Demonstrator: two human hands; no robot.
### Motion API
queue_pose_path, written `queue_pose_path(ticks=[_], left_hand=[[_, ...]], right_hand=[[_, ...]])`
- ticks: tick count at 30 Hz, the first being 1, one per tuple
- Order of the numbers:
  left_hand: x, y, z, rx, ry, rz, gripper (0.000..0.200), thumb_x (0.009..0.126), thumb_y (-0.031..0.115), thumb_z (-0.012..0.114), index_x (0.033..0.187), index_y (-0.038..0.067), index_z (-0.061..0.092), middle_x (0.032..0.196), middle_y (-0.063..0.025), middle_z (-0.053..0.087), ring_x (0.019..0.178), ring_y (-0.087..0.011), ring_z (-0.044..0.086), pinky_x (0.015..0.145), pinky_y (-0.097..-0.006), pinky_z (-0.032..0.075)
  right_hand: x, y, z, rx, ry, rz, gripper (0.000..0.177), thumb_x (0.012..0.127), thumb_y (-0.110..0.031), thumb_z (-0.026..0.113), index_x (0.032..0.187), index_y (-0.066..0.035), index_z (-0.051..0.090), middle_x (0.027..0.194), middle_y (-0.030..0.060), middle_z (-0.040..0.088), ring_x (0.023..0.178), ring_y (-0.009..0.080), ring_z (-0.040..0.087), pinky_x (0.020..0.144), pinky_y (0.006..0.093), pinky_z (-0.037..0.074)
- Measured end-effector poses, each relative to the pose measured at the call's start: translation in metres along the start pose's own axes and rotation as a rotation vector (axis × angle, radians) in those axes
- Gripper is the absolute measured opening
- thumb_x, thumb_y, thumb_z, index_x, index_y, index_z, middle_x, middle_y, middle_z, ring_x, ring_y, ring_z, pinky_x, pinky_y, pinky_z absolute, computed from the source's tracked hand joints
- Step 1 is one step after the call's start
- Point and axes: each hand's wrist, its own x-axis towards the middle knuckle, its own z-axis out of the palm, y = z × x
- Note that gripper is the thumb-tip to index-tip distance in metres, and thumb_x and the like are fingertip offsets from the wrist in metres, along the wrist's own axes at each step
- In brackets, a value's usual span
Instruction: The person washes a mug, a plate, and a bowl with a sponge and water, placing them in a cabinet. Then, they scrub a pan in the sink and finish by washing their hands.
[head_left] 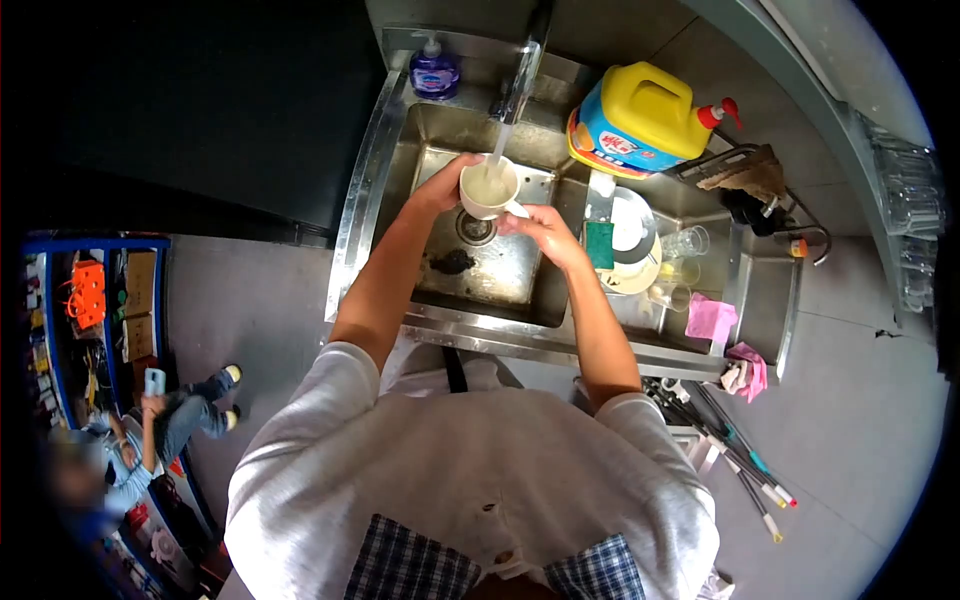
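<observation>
A white cup (484,211) is held under the running faucet (517,85), over the left basin of the steel sink (395,200). Water streams into it, and cloudy liquid shows inside. My left hand (445,184) is closed round the cup's left side. On the other side, my right hand (543,232) grips the cup by its handle. Below the cup lie the round drain (475,228) and a dark clump (453,262) on the basin floor.
The right basin holds stacked plates (640,272), several glasses (686,242) and a green scouring pad (599,245). Behind stand a yellow detergent jug (640,118) and purple soap bottle (434,72). Pink cloths (711,318) lie at right. A person (150,440) sits far left beside shelves.
</observation>
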Motion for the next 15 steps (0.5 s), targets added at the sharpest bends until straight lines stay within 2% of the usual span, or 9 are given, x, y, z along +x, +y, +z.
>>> queue_pose_path(ticks=[3,4,8,11,12,13,15], left_hand=[[0.003,0.009,0.003,-0.046,-0.067,0.023,0.049,0.089,0.042,0.049,0.118,0.003,0.055,0.111,-0.0088,0.063,0.103,-0.0206,0.059,0.092,-0.0358,0.045],[0.003,0.011,0.003,-0.052,-0.076,0.032,0.048,0.089,0.041,0.050,0.118,0.003,0.055,0.111,-0.0083,0.063,0.102,-0.0204,0.060,0.092,-0.0355,0.045],[0.010,0.016,-0.001,0.050,0.001,0.064,0.042,0.089,0.033,0.053,0.123,0.008,0.054,0.109,-0.0054,0.063,0.100,-0.0195,0.060,0.090,-0.0332,0.045],[-0.002,0.026,0.012,0.469,0.196,0.092,0.040,0.089,0.028,0.055,0.126,0.013,0.053,0.110,-0.0033,0.062,0.100,-0.0193,0.059,0.087,-0.0331,0.045],[-0.016,0.033,0.026,0.536,0.262,0.116,0.042,0.088,0.027,0.056,0.128,0.015,0.051,0.112,-0.0022,0.060,0.099,-0.0187,0.058,0.081,-0.0345,0.048],[-0.014,0.031,0.019,0.554,0.263,0.129,0.043,0.088,0.028,0.056,0.129,0.016,0.050,0.112,-0.0020,0.060,0.098,-0.0181,0.057,0.078,-0.0349,0.048],[-0.012,0.021,-0.005,0.603,0.266,0.132,0.044,0.089,0.029,0.056,0.130,0.016,0.049,0.112,-0.0017,0.059,0.097,-0.0169,0.056,0.074,-0.0358,0.050]], right_hand=[[0.011,0.013,-0.002,0.236,-0.064,-0.029,0.033,0.094,-0.024,0.053,0.068,-0.004,0.057,0.067,0.0028,0.057,0.067,0.0113,0.052,0.066,0.0251,0.040],[0.013,0.015,0.003,0.100,0.055,-0.064,0.039,0.095,-0.026,0.052,0.062,-0.007,0.048,0.059,-0.0001,0.047,0.058,0.0107,0.043,0.057,0.0252,0.035],[0.025,0.016,0.007,0.170,0.229,-0.064,0.041,0.095,-0.027,0.050,0.059,-0.009,0.041,0.056,-0.0005,0.041,0.053,0.0109,0.040,0.052,0.0261,0.035],[0.036,0.029,0.007,0.193,0.393,-0.036,0.041,0.095,-0.028,0.051,0.059,-0.009,0.041,0.055,-0.0007,0.041,0.051,0.0109,0.039,0.051,0.0260,0.035],[0.042,0.035,0.011,0.208,0.417,-0.058,0.041,0.094,-0.029,0.052,0.059,-0.010,0.042,0.055,-0.0004,0.041,0.050,0.0111,0.039,0.050,0.0262,0.034],[0.050,0.043,0.017,0.110,0.436,-0.075,0.041,0.093,-0.030,0.053,0.059,-0.010,0.042,0.054,-0.0005,0.040,0.050,0.0115,0.039,0.049,0.0264,0.033],[0.049,0.056,0.027,0.133,0.425,-0.086,0.043,0.093,-0.030,0.053,0.057,-0.011,0.039,0.053,-0.0013,0.038,0.049,0.0113,0.037,0.048,0.0265,0.031]])
